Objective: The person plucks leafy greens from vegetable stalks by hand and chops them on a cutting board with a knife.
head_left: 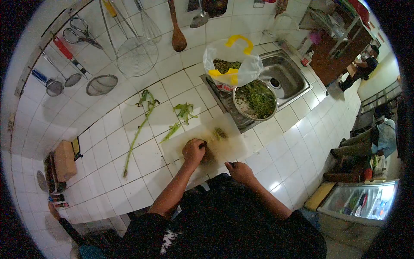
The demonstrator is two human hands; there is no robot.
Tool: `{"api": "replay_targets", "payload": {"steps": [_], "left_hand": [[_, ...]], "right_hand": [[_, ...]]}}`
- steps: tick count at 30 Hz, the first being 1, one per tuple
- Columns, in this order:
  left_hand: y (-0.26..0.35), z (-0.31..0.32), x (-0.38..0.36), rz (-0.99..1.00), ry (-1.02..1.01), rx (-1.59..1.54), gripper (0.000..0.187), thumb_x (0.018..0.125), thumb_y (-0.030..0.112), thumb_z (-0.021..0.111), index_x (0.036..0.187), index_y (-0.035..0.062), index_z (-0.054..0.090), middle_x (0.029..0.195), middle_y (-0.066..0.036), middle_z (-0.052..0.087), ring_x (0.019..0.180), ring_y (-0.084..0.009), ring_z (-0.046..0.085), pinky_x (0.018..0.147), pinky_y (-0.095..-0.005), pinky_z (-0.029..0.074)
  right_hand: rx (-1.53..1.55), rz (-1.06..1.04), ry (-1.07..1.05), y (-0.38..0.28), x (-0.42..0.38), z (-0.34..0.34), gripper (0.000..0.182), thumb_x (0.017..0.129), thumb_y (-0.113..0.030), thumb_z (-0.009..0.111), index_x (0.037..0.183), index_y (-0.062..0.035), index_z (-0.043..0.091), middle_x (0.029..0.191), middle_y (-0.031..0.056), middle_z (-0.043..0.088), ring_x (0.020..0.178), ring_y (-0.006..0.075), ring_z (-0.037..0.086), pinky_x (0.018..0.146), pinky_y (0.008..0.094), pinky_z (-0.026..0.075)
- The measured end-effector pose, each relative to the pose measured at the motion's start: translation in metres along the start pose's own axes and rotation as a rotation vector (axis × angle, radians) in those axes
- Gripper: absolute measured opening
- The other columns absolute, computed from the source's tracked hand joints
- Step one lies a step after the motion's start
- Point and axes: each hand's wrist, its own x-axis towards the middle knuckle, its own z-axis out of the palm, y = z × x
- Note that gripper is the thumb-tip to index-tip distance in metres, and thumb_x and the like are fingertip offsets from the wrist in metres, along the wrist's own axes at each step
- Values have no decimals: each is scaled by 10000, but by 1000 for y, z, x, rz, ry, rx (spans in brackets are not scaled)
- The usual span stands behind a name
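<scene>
A pale cutting board [181,144] lies on the white tiled counter, with a small heap of chopped greens [220,133] on it. Over the board, my left hand [194,151] is closed on something dark and too small to name. My right hand [240,172] is closed around a dark handle at the board's near right edge; it looks like a knife, its blade hard to see. A long green stem [139,134] and leafy pieces [185,111] rest left of and beyond the board. A steel bowl [255,100] of chopped greens stands behind it.
A plastic bag [235,60] with greens stands behind the bowl, beside the steel sink [291,71]. Utensils hang on the wall, among them a wooden spoon [178,39]. A brown box [64,160] is far left. Another person's arm [69,228] reaches in lower left; other people stand right.
</scene>
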Motion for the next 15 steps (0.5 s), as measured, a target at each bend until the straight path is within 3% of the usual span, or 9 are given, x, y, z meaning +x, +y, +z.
{"api": "replay_targets", "payload": {"steps": [9,15], "left_hand": [[3,-1,5,-9,-3,6,169,693,185,678,847,122,709,891,-65,653,828,-281,631,730,-399,513],[-7,1,4,-50,28,-58,171,688,176,684,845,115,717,834,-90,649,812,-287,635,729,-390,516]], "right_hand": [[17,-43,85,1,18,5,623,960,-500,348,874,32,660,856,292,633,868,472,600,795,539,460],[33,-5,-24,-7,-1,-6,592,962,-488,348,909,12,661,893,279,637,869,465,603,793,526,464]]}}
